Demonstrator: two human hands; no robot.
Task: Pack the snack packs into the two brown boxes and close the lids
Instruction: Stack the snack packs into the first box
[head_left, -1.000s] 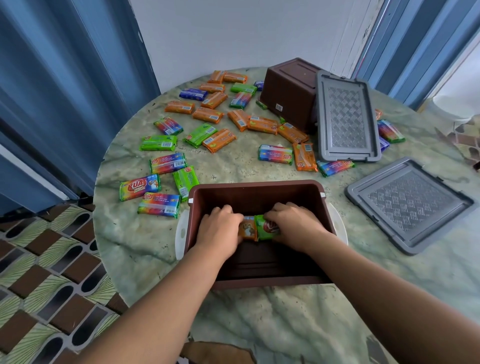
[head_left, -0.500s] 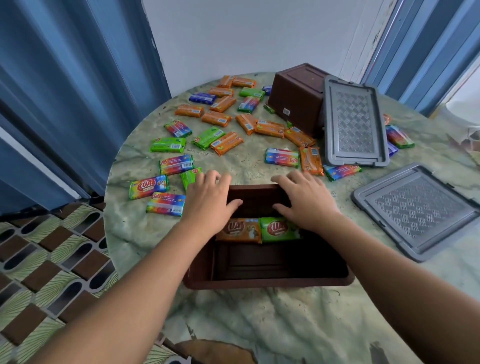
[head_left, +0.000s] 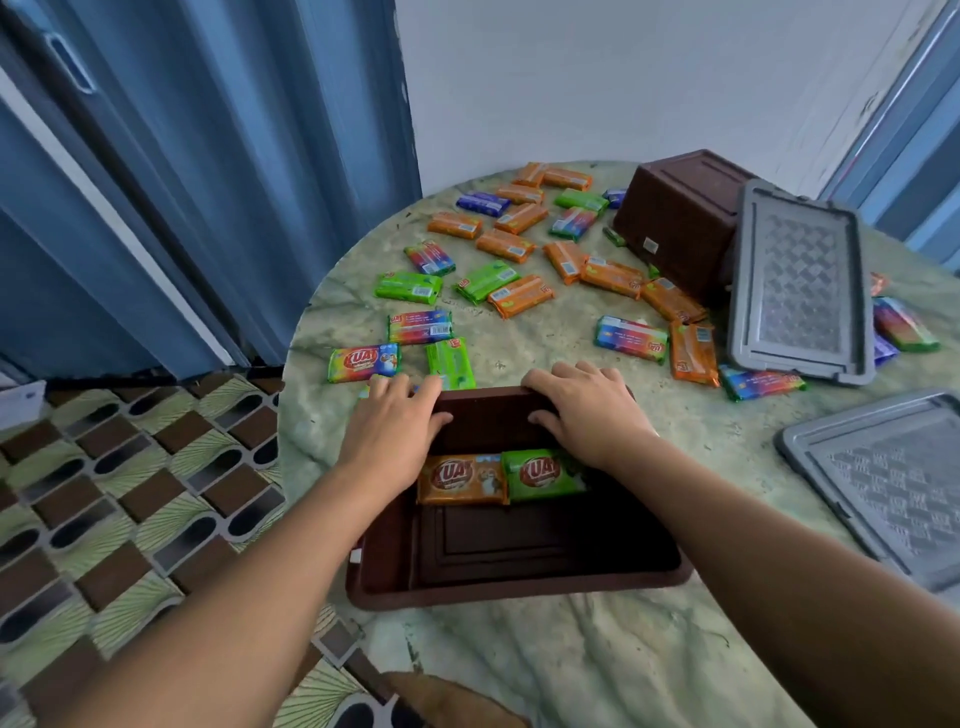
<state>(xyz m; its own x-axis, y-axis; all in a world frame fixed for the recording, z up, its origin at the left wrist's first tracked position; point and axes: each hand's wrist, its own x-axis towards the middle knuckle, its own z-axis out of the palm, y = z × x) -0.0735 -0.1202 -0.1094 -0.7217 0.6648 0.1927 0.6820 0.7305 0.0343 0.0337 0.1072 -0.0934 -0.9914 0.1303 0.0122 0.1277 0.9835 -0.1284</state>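
The round marble surface (head_left: 597, 670) is carrying the near brown box (head_left: 519, 582), where an orange pack (head_left: 462, 480) and a green pack (head_left: 543, 474) are lying side by side. The left hand (head_left: 392, 431) and right hand (head_left: 587, 410) are resting spread over its far rim, holding nothing. Loose packs are lying just beyond the fingertips, the upright green snack pack (head_left: 451, 362) nearest the left hand.

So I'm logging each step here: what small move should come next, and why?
Probably the left hand reaches on to the green pack just beyond it. The near brown box holds only two packs, orange and green, both hands look empty, and many packs lie loose on the table.
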